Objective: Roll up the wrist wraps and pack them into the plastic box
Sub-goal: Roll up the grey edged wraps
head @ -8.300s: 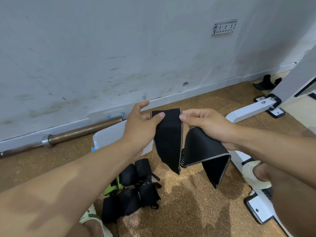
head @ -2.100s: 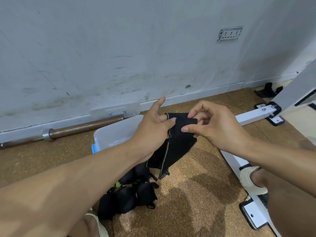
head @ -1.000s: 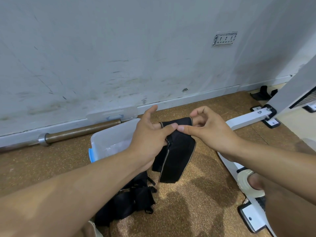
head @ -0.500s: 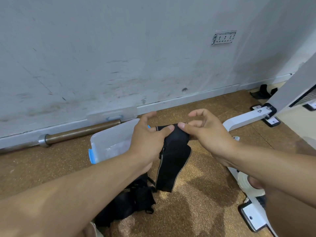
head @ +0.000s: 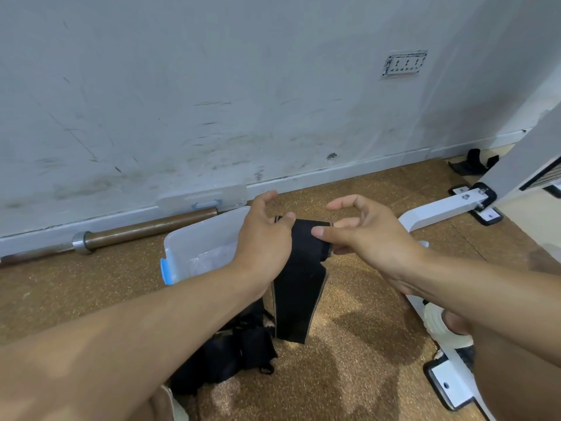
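Observation:
A black wrist wrap [head: 299, 287] with a tan edge hangs in the air, its top partly rolled between my hands. My left hand [head: 263, 238] grips the left end of the roll. My right hand [head: 361, 232] pinches the right end with thumb and fingers, other fingers raised. The loose tail dangles toward the floor. Behind my left hand stands the translucent plastic box [head: 188, 250] with a blue clip, its inside partly hidden. A pile of rolled black wrist wraps [head: 230, 354] lies on the cork floor below my left forearm.
The box lid [head: 203, 199] leans on the wall above a barbell [head: 136, 229] lying along the baseboard. A white metal rack frame [head: 446, 208] runs along the right, with a sandalled foot [head: 446, 326] beside it. Bare cork floor lies below the wrap.
The roll at the wrap's top has grown and the hanging tail is shorter than a second ago. My right fingers have shifted their pinch on the roll's right end.

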`<state>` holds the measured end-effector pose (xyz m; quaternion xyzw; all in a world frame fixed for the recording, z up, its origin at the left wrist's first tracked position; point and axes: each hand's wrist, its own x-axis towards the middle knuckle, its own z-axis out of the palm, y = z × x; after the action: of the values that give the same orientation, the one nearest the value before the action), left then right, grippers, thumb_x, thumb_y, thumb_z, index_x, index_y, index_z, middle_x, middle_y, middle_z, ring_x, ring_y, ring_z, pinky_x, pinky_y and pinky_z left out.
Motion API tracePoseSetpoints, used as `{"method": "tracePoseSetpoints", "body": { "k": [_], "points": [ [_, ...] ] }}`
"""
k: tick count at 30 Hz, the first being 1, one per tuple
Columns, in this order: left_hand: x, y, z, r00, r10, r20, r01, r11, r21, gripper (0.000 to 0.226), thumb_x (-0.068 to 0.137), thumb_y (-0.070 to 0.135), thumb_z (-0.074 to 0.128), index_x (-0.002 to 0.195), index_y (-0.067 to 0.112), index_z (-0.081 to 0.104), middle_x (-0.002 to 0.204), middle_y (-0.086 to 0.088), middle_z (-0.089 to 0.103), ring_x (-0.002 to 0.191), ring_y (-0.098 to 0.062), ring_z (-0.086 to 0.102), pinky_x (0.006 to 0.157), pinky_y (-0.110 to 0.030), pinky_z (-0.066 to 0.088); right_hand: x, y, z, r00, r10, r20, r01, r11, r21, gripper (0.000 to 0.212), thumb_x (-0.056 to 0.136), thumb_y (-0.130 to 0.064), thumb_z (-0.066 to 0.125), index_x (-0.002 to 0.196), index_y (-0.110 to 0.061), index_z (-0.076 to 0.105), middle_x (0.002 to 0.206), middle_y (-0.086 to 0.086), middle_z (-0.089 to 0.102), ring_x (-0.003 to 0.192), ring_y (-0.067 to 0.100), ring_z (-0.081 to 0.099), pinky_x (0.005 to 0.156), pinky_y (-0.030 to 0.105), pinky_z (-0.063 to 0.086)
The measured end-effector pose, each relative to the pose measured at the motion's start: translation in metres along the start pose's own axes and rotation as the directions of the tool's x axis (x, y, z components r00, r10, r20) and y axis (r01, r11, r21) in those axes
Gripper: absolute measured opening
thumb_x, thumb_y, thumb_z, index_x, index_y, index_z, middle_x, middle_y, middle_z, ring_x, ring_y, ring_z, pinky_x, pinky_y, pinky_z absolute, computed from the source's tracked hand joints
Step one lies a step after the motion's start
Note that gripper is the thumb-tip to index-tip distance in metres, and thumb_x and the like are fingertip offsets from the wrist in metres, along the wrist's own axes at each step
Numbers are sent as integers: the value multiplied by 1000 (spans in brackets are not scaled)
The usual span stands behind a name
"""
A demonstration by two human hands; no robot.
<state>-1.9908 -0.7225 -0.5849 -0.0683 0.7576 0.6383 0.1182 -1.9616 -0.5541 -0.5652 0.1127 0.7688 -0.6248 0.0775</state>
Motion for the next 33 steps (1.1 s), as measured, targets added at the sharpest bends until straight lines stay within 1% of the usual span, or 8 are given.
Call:
{"method": "tracePoseSetpoints", "body": {
  "k": [5,9,11,14,19,23,27,33],
  "points": [
    [4,7,-8,989,143,-24,-135,970,202,46,103,42,54,146,35,41,76,12,62,63,-4,56,67,-26,44,-6,-3,-1,971,-201,130,226,950,-217,17,92,-30,75,98,-18,65,58,6,67,47,19,59,55,31,54],
    [2,12,-10,945,252,207,-304,910,283,54,104,30,55,152,37,33,49,19,57,42,-2,43,50,-15,35,5,8,-6,961,-121,248,181,954,-239,31,97,-9,67,122,-28,65,99,-9,74,85,2,71,84,29,54],
    [-2,16,-10,910,274,309,-363,889,279,53,102,26,59,150,37,37,53,21,62,45,1,49,52,-11,34,9,15,-8,909,-2,417,98,973,-210,53,94,-4,68,133,-39,60,121,-22,69,111,-6,64,103,30,50],
    [-4,20,-10,886,273,374,-376,896,235,43,100,29,63,140,38,49,70,8,75,62,-1,65,62,-14,44,15,27,-7,849,58,526,98,960,-264,45,82,-33,78,125,-39,65,135,-19,65,132,5,56,118,47,38],
    [8,15,-18,905,259,337,-384,838,388,45,97,45,63,138,41,47,62,17,66,54,6,57,58,-13,37,23,23,-22,755,167,634,2,966,-258,27,95,-29,73,102,-4,66,100,-1,77,100,10,72,100,29,49],
    [29,10,-30,939,215,269,-328,797,507,55,99,47,59,148,34,39,89,13,72,63,1,55,71,-27,43,33,28,-55,635,381,672,0,870,-494,35,95,-23,74,124,-4,69,124,7,74,120,21,69,115,46,44],
    [37,7,-33,975,181,131,-224,789,573,76,96,50,62,158,22,26,87,2,68,92,-16,63,80,-34,45,25,24,-86,693,495,524,-81,776,-626,34,89,-28,80,118,-11,74,117,7,77,112,26,72,108,47,51],
    [18,5,-13,908,148,392,-330,830,450,85,90,38,75,158,28,25,112,11,65,108,-8,63,88,-22,45,14,9,-80,853,346,390,-194,905,-379,35,85,-20,80,116,-12,68,99,7,78,87,20,74,73,28,57]
  ]
}}
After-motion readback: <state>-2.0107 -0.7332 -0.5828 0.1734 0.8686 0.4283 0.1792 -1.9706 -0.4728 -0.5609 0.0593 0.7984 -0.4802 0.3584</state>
